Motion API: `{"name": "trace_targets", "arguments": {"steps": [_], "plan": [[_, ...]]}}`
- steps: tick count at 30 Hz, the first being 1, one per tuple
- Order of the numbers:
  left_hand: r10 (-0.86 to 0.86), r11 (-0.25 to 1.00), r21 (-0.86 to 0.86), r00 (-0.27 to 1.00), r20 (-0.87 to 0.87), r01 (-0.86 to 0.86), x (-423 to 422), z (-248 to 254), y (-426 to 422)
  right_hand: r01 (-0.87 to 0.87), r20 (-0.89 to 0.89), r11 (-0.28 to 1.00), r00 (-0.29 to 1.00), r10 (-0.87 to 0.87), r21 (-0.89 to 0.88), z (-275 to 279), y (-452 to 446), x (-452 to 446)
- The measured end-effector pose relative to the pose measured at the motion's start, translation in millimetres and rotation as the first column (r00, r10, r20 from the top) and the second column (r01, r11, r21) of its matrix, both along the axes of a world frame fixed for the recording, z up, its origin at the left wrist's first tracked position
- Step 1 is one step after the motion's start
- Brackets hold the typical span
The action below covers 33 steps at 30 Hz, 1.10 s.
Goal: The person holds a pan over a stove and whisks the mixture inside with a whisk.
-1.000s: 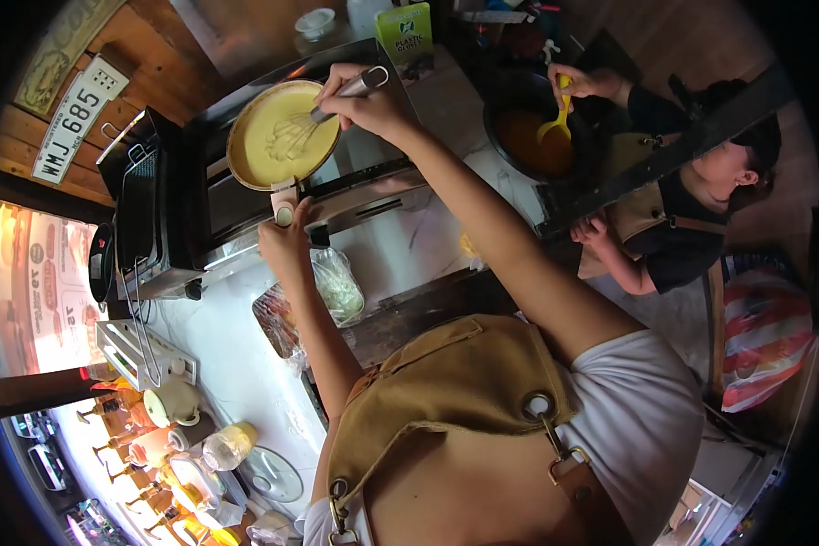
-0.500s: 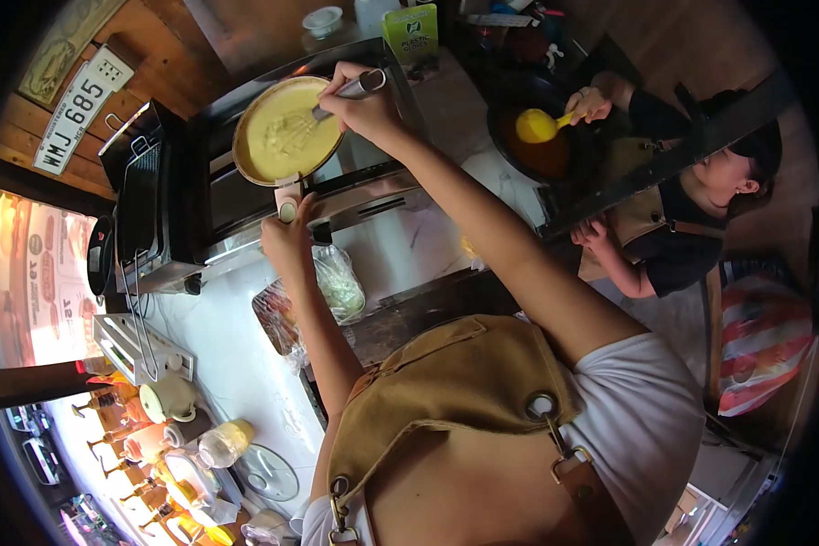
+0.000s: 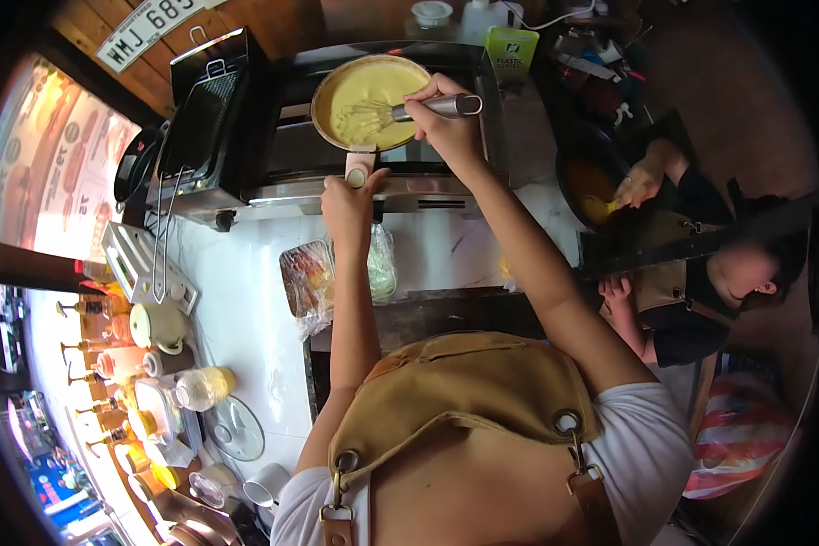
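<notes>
My right hand (image 3: pixel 448 126) is closed around the metal handle of a whisk (image 3: pixel 455 106). The whisk's wires dip into a thick, pale yellow sauce (image 3: pixel 382 80). That sauce fills a round frying pan (image 3: pixel 316 116) on the flat black cooking top. My left hand (image 3: pixel 347 211) grips the pan's pale, stubby handle (image 3: pixel 359 162) from the near side, with the thumb sticking out. Most of the left fingers are hidden from view.
A wire-basket fryer (image 3: pixel 211 114) stands left of the pan. Wrapped food trays (image 3: pixel 308 280) lie on the white counter below. At right, a co-worker's hand (image 3: pixel 642 182) holds a yellow ladle (image 3: pixel 599 209) in a dark wok (image 3: pixel 569 173). Pump bottles (image 3: pixel 109 364) line the left edge.
The camera view has turned, so the pan and both hands appear farther right. The whisk stays in the sauce. The co-worker's ladle has gone from raised down into the wok.
</notes>
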<state>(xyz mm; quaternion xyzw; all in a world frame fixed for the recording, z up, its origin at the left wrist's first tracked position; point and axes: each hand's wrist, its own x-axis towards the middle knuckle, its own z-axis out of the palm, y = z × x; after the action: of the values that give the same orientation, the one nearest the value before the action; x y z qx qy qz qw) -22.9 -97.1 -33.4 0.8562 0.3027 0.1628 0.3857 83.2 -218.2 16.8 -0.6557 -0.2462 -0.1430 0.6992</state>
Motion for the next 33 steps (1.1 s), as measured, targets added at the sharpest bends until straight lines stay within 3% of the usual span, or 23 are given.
{"name": "trace_targets", "arguments": {"steps": [2,4,6,8,9,12,14,18,21,23,24,26,27,33], "plan": [[-0.005,1.000,0.030,1.000,0.027,0.004,0,0,-1,-0.083,-0.077,0.996,0.993,0.086,0.036,-4,4,3],[0.011,0.999,0.051,0.999,0.033,-0.012,-1,0,-1,0.066,0.077,0.998,0.995,-0.066,0.009,-15,10,20],[0.005,0.999,0.036,0.997,0.071,-0.008,1,-6,1,0.153,0.051,0.988,0.987,-0.152,-0.024,-12,2,20],[0.014,0.999,0.039,0.998,0.068,-0.017,0,-2,0,0.127,0.039,0.991,0.991,-0.125,-0.038,-4,-10,13],[0.009,0.999,0.041,0.999,0.043,-0.011,0,-2,0,-0.001,-0.076,1.000,0.997,-0.002,-0.029,8,-17,2],[0.003,0.999,0.033,1.000,0.009,-0.004,-1,-2,-1,-0.178,-0.184,0.983,0.969,0.167,-0.046,15,-16,-7],[-0.003,1.000,-0.001,1.000,0.012,0.003,0,-3,0,-0.214,-0.142,0.977,0.967,0.211,-0.006,1,-10,4],[0.032,0.999,0.035,0.999,0.027,-0.033,-2,7,-1,0.095,-0.054,0.996,0.994,-0.094,0.005,-9,-12,15],[0.010,1.000,0.021,0.999,0.045,-0.010,-3,4,-1,0.051,-0.185,0.995,0.980,-0.067,-0.090,15,-15,-12],[0.016,1.000,0.020,1.000,0.023,-0.017,-3,5,-3,-0.085,-0.219,0.996,0.972,0.087,0.019,13,-16,-18],[0.026,0.999,0.021,1.000,0.010,-0.027,-3,6,-4,-0.081,-0.221,0.997,0.972,0.083,0.017,9,-17,-17],[0.012,1.000,0.029,1.000,0.007,-0.012,-4,8,-4,0.029,-0.289,0.968,0.956,0.046,0.250,-4,-16,-9],[-0.001,0.999,0.039,1.000,0.001,0.001,-4,8,-4,0.003,-0.403,0.964,0.909,0.109,0.267,-15,-24,0],[0.021,0.999,0.037,0.999,0.050,-0.023,-2,0,-2,-0.119,-0.224,0.987,0.964,0.141,0.111,-15,-35,0]]}}
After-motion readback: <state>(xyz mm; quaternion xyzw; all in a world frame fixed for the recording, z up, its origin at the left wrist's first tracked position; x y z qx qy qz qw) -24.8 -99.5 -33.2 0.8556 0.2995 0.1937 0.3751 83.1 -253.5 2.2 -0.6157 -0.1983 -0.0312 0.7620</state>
